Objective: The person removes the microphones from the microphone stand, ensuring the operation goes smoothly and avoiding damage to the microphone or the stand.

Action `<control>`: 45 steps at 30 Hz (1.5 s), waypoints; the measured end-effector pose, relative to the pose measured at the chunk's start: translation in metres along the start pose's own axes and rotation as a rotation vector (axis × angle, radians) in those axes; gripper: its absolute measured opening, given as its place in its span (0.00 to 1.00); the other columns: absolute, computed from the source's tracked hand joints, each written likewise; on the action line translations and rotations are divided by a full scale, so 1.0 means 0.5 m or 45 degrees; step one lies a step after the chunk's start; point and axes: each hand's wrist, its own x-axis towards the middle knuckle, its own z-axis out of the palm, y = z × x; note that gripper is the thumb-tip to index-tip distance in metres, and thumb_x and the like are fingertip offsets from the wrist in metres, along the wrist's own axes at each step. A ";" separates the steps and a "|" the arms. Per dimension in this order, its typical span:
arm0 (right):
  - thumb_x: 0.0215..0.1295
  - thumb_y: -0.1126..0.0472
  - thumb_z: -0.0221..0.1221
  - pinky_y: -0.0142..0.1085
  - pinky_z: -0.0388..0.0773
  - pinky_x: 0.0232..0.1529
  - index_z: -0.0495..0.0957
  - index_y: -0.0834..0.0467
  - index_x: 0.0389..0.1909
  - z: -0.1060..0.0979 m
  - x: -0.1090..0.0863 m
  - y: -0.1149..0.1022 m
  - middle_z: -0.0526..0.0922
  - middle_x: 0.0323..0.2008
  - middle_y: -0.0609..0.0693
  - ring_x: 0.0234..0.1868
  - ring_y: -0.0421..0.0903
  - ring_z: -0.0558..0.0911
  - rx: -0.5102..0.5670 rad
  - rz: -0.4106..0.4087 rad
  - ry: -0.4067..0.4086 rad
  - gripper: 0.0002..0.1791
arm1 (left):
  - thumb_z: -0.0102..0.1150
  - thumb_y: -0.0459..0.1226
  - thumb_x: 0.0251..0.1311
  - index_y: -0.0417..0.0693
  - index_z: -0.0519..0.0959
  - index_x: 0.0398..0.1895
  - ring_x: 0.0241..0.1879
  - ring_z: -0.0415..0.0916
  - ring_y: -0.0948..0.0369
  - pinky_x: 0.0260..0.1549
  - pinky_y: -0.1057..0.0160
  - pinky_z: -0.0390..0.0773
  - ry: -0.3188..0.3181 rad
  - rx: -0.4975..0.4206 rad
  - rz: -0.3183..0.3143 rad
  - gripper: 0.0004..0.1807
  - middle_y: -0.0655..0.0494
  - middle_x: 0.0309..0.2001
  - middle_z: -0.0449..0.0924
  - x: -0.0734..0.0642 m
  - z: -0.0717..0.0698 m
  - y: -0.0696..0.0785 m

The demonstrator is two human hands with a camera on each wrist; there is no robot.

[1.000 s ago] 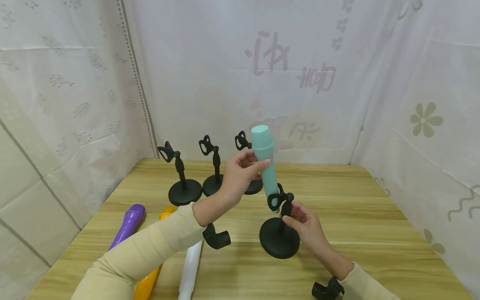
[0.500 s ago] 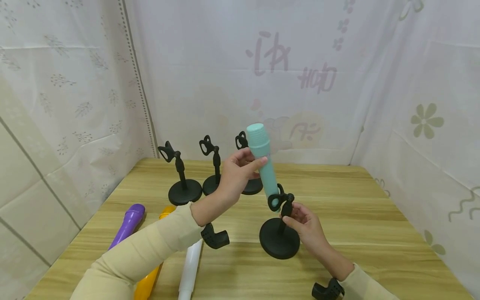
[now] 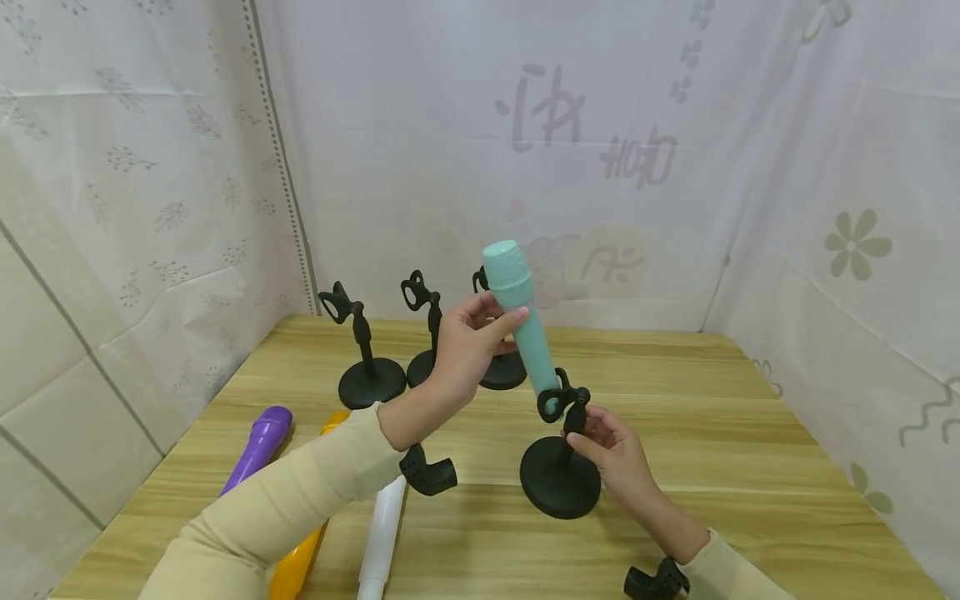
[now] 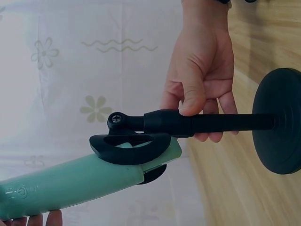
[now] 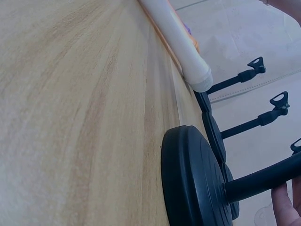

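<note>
My left hand grips a mint-green microphone round its upper body, just under the ribbed head. The microphone tilts, head up and to the left. Its lower end sits between the arms of the clip on a black microphone stand, as the left wrist view shows with the microphone's tail poking past the clip. My right hand pinches the stand's post below the clip. The round base rests on the wooden table. In the right wrist view only some fingers show behind the post.
Three more black stands stand in a row at the back left, the rightmost partly behind my left hand. A purple microphone, an orange one and a white one lie at the front left. Patterned cloth encloses the table.
My left hand has shifted slightly left, tipping the microphone's head further left while its lower end stays at the clip. The right hand and the stand hold nearly still.
</note>
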 end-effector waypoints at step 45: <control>0.63 0.72 0.61 0.33 0.78 0.49 0.69 0.69 0.58 0.002 0.002 0.000 0.80 0.43 0.54 0.46 0.45 0.82 0.003 0.043 0.027 0.23 | 0.66 0.39 0.61 0.40 0.75 0.57 0.40 0.81 0.55 0.40 0.53 0.83 0.204 -0.113 -0.072 0.23 0.47 0.47 0.79 0.014 -0.088 0.048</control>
